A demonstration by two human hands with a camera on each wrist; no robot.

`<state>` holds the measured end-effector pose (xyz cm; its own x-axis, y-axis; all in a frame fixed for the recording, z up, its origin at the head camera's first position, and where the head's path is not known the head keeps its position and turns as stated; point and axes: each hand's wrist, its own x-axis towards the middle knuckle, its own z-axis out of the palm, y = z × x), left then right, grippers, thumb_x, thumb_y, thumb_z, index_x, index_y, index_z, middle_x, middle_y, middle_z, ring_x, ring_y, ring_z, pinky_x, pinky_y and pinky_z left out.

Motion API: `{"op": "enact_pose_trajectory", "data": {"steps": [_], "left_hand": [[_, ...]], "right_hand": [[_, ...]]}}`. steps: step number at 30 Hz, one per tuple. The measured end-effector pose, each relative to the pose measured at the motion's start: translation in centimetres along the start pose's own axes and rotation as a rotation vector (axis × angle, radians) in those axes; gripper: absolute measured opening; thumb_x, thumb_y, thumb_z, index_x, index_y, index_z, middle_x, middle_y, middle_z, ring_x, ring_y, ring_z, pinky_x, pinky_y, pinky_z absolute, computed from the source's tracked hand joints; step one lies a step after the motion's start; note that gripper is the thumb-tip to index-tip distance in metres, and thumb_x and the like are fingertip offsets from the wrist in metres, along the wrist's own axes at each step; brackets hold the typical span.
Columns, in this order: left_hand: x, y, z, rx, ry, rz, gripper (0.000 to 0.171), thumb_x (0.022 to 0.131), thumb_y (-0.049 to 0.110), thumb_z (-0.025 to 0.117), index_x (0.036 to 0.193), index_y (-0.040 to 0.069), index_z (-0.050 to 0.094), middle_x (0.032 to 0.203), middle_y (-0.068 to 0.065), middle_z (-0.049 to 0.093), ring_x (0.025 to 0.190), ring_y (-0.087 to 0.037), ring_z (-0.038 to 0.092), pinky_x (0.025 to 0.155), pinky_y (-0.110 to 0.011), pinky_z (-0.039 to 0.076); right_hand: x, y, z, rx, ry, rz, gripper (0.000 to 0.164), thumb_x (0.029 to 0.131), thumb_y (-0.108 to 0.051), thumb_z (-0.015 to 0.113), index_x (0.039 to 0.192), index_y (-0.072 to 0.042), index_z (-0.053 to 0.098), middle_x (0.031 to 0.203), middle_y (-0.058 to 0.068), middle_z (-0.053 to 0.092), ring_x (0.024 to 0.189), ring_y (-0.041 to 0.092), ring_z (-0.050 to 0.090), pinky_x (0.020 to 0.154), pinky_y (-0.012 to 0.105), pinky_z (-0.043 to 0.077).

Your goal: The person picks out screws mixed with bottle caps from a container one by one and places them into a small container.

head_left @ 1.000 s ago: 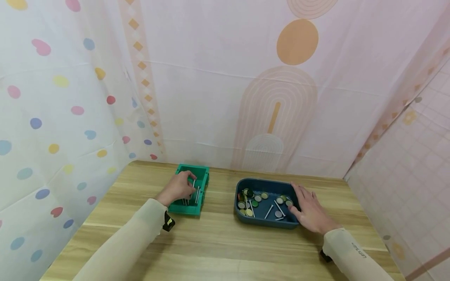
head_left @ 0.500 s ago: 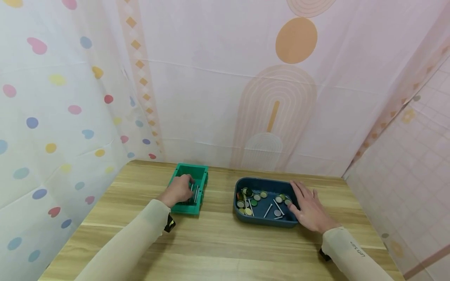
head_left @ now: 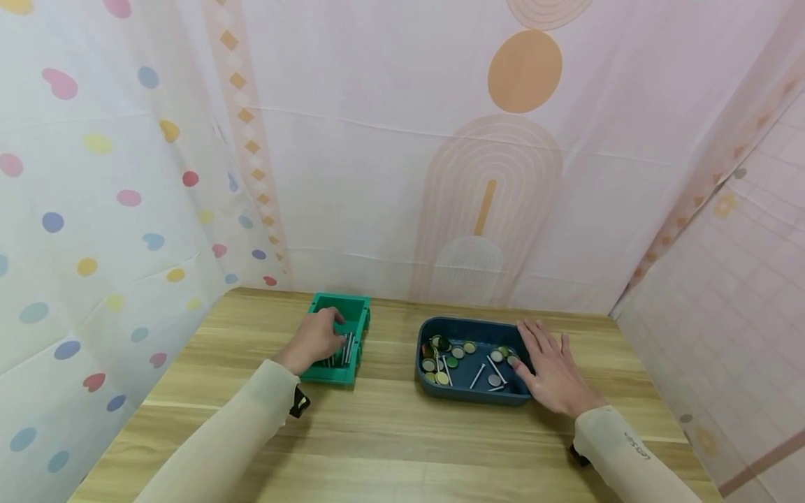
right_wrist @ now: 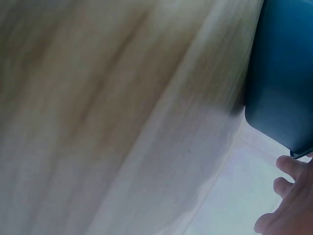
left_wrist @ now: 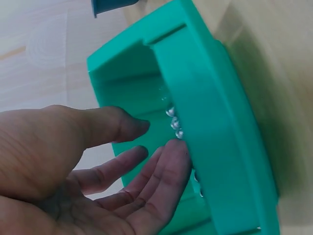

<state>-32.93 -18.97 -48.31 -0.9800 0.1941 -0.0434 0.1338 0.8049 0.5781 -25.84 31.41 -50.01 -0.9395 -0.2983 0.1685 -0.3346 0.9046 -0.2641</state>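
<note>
My left hand [head_left: 317, 337] is inside the green bin [head_left: 330, 376], above several long silver screws [head_left: 349, 348]. In the left wrist view, the thumb and fingers of the left hand [left_wrist: 122, 171] are apart, with nothing between them; round shiny screw heads [left_wrist: 175, 122] show beside the fingertips. My right hand [head_left: 556, 374] rests on the right rim of the dark blue tray [head_left: 478, 396], its fingers extended. That tray holds several bottle caps [head_left: 442, 378] and a few loose screws [head_left: 478, 376]. The right wrist view catches only part of the right hand [right_wrist: 293, 196] at the tray's edge.
Both containers stand on a wood-grain table [head_left: 402, 447], with a strip of table between them. A patterned cloth [head_left: 365, 175] hangs behind the table, and a dotted cloth [head_left: 113, 230] hangs at the left.
A second ago, a screw stood upright at my left fingertips; the hand lowered into the green bin and now the screws lie there, released. My right hand stays at the tray.
</note>
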Motion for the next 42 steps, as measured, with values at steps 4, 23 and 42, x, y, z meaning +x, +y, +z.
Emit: {"op": "enact_pose_trajectory", "data": {"steps": [4, 23, 42], "left_hand": [[-2.6, 3.7, -1.9, -0.018, 0.011, -0.018, 0.039, 0.108, 0.006, 0.077, 0.141, -0.012, 0.069, 0.094, -0.016, 0.077, 0.076, -0.023, 0.067, 0.074, -0.038, 0.06], [-2.7, 8.6, -1.2, 0.007, 0.128, 0.082, 0.036, 0.108, 0.005, 0.074, 0.142, -0.006, 0.072, 0.124, -0.026, 0.082, 0.098, -0.031, 0.08, 0.082, -0.045, 0.068], [-0.7, 18.4, 4.0, -0.113, -0.145, 0.164, 0.039, 0.106, 0.012, 0.086, 0.142, 0.003, 0.076, 0.115, -0.015, 0.083, 0.089, -0.022, 0.076, 0.085, -0.041, 0.07]], "right_hand": [[0.0, 0.0, 0.0, 0.004, 0.0, 0.004, 0.079, 0.121, -0.039, 0.059, 0.185, -0.005, 0.027, 0.19, 0.025, 0.032, 0.179, 0.056, 0.021, 0.137, 0.089, 0.007], [-0.1, 0.4, -0.4, 0.02, -0.04, 0.001, 0.083, 0.121, -0.051, 0.056, 0.184, -0.004, 0.03, 0.19, 0.024, 0.034, 0.178, 0.053, 0.025, 0.139, 0.086, 0.008], [-0.4, 0.8, -0.4, -0.049, -0.055, -0.038, 0.084, 0.123, -0.054, 0.052, 0.185, -0.004, 0.026, 0.191, 0.024, 0.033, 0.179, 0.052, 0.026, 0.14, 0.084, 0.011]]}}
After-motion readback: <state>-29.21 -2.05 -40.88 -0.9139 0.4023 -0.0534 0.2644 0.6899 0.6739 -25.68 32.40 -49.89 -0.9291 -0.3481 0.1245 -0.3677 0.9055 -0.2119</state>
